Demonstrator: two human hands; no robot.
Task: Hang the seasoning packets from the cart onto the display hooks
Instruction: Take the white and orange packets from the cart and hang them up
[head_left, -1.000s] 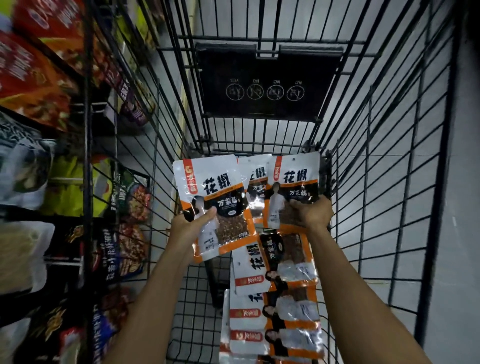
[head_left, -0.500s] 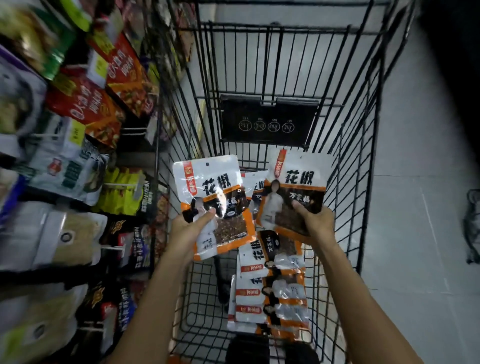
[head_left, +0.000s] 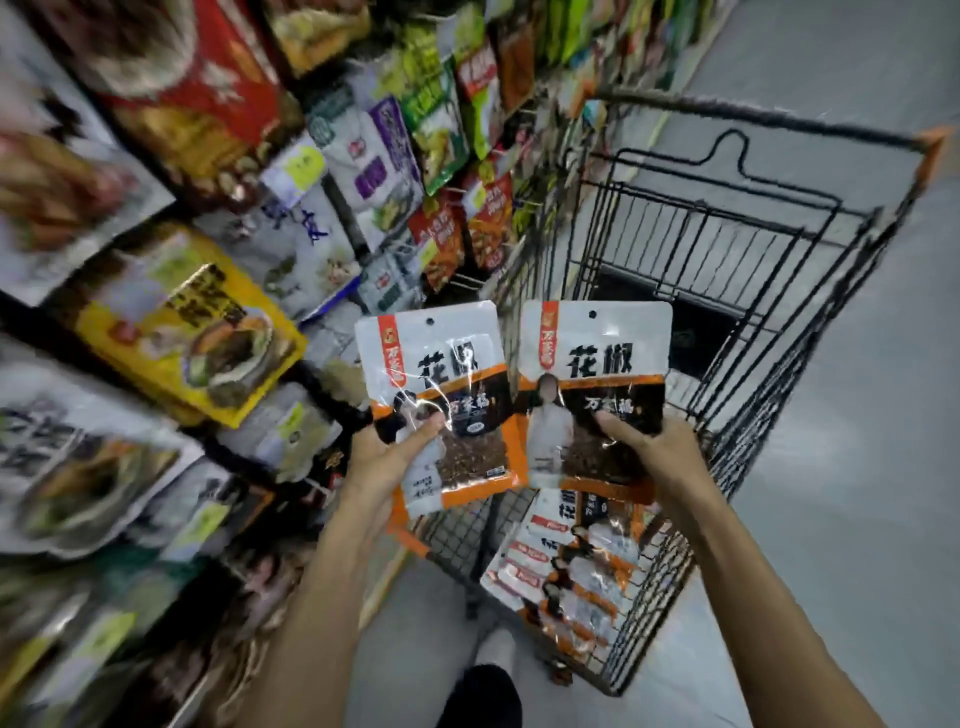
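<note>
Head camera is showing the person's left hand (head_left: 387, 462) pinching one white-and-orange plastic seasoning packet (head_left: 441, 400) by its lower left corner, thumb on the printed face and the other fingers hidden behind, while the right hand (head_left: 657, 457) is gripping a second, matching seasoning packet (head_left: 597, 389) at its lower right in the same way. Both packets are hanging upright in the air, side by side and nearly touching, above the near end of the black wire shopping cart (head_left: 779, 322). More of the same packets are lying in a loose overlapping stack (head_left: 571, 566) on the cart floor.

Each packet is showing a small round hang hole near its top edge, and that is where I judge the trouble is likely to be coming from. Held low, the thin film is flopping at the top, so threading the hole onto a hook could be failing or tearing the seal. With both hands occupied, neither is free to steady a hook or hold back packets already hanging.

To the left, the crowded shelf of colourful food pouches (head_left: 182, 332) is blurring badly, and I cannot make out any free display hook there, so a wrong or full peg is a real risk. A single-corner pinch on glossy film could also be slipping, dropping a packet to the grey floor (head_left: 857, 467).
</note>
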